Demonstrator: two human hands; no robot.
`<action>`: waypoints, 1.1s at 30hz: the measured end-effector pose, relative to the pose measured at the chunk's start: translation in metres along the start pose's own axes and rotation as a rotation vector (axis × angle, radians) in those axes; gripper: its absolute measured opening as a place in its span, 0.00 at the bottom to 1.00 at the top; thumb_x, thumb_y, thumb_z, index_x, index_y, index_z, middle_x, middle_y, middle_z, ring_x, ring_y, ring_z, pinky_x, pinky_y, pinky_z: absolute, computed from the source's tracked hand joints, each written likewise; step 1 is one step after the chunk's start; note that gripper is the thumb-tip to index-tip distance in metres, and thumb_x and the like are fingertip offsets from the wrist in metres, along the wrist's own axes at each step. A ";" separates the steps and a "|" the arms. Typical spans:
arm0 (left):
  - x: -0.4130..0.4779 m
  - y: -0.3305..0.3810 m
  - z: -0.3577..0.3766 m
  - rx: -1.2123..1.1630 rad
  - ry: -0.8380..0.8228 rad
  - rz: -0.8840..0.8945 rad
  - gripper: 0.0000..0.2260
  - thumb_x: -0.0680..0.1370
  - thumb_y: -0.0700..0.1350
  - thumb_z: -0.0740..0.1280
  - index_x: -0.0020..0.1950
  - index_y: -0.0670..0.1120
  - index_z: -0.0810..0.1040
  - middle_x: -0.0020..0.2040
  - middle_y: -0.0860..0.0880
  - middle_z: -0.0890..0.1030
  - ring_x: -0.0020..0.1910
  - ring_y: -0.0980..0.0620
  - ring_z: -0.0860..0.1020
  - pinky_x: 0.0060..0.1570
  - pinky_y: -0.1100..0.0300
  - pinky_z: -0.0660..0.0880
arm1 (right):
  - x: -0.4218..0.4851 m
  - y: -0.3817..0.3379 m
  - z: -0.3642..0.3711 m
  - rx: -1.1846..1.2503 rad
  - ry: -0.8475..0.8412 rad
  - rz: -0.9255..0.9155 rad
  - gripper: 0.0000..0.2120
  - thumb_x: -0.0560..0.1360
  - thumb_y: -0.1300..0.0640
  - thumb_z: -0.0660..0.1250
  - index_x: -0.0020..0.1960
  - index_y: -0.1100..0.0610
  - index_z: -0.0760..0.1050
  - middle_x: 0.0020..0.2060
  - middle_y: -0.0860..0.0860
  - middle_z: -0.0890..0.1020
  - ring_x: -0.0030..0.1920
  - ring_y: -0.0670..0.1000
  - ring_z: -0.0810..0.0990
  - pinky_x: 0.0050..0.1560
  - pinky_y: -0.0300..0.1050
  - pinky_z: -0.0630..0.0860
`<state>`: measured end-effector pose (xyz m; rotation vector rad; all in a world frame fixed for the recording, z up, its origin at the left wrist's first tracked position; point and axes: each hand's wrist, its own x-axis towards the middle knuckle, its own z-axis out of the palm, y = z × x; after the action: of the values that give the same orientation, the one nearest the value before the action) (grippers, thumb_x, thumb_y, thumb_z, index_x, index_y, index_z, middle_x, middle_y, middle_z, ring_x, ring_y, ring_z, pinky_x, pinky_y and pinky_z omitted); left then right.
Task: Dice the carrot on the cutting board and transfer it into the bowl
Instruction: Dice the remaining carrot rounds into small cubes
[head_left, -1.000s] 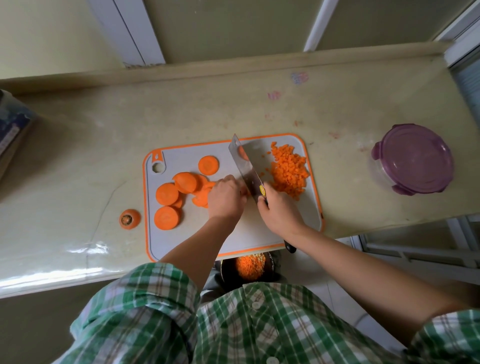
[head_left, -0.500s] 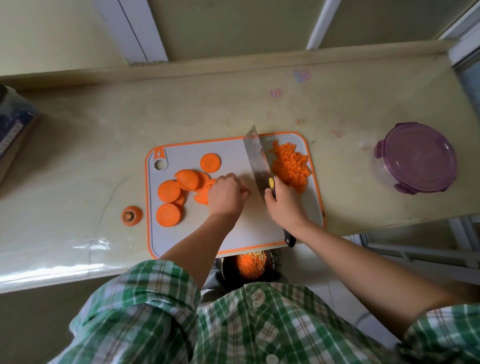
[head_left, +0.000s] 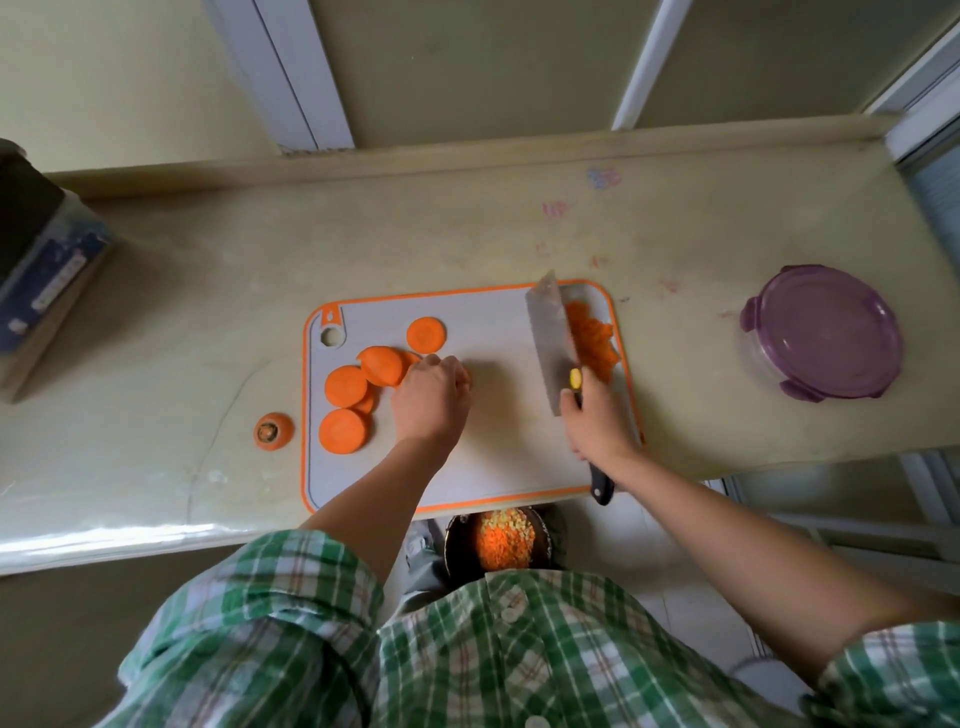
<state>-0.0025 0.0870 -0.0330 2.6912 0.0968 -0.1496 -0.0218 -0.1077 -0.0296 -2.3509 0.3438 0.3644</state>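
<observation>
Knife (head_left: 550, 338) swings rt, pushing dice (head_left: 592, 340) to board (head_left: 498, 447) edge; right grip (head_left: 597, 426) wraps handle, left grip (head_left: 431, 400) curled on slices (head_left: 345, 387) (hold unclear). Slices remain uncut; bowl (head_left: 455, 545) part-filled.

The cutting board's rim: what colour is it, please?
The rim is orange, clearest in head view.

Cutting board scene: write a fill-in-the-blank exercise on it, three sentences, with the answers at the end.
1. The right hand grips the ____ by its handle.
2. The diced carrot is piled at the ____ end of the cutting board.
3. The container on the counter has a ____ lid.
Missing words: knife; right; purple.
</observation>
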 end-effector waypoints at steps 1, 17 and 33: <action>0.001 0.002 0.001 -0.006 -0.007 0.001 0.06 0.76 0.43 0.63 0.46 0.44 0.79 0.45 0.45 0.78 0.45 0.43 0.76 0.34 0.55 0.69 | 0.002 0.005 -0.008 0.032 0.010 0.040 0.06 0.77 0.57 0.55 0.45 0.47 0.62 0.32 0.58 0.73 0.25 0.59 0.74 0.25 0.53 0.75; 0.012 -0.008 -0.011 -0.059 -0.051 0.000 0.06 0.76 0.42 0.64 0.48 0.44 0.80 0.46 0.44 0.80 0.45 0.43 0.77 0.37 0.53 0.71 | 0.003 -0.002 -0.003 -0.051 0.008 0.006 0.02 0.77 0.57 0.56 0.46 0.54 0.64 0.36 0.62 0.77 0.33 0.64 0.78 0.33 0.62 0.77; 0.021 0.083 0.001 -0.652 -0.166 -0.186 0.15 0.73 0.46 0.55 0.38 0.37 0.75 0.34 0.39 0.79 0.30 0.40 0.76 0.33 0.47 0.75 | -0.014 -0.008 -0.037 -0.065 0.070 -0.282 0.26 0.76 0.40 0.48 0.73 0.42 0.64 0.65 0.52 0.66 0.66 0.52 0.64 0.67 0.47 0.64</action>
<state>0.0263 0.0126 -0.0007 2.0094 0.2905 -0.3341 -0.0265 -0.1256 0.0060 -2.4378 0.0307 0.1600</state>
